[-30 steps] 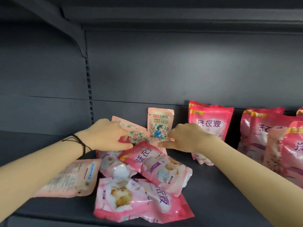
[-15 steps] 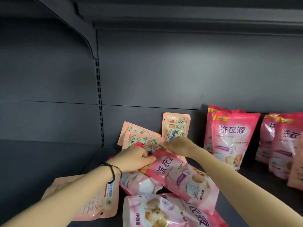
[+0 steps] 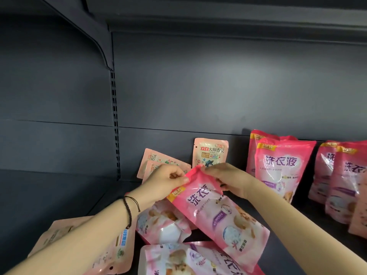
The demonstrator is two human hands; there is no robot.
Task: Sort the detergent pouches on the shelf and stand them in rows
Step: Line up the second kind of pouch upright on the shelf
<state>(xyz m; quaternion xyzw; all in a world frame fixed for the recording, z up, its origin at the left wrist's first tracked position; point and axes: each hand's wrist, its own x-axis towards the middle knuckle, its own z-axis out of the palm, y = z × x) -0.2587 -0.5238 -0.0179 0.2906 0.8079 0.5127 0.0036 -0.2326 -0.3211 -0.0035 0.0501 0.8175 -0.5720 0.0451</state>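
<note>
Closest to me, a flat pink pouch lies at the front of the shelf, and a pale pouch sits under my left forearm. Just beyond, I hold a large pink detergent pouch tilted above that pile. My left hand pinches its top edge with thumb and curled fingers, and my right hand grips the same edge from the other side. Behind them a small floral pouch stands against the back panel. Two leaning pouches rest left of it, and tall pink pouches stand in rows to the right.
</note>
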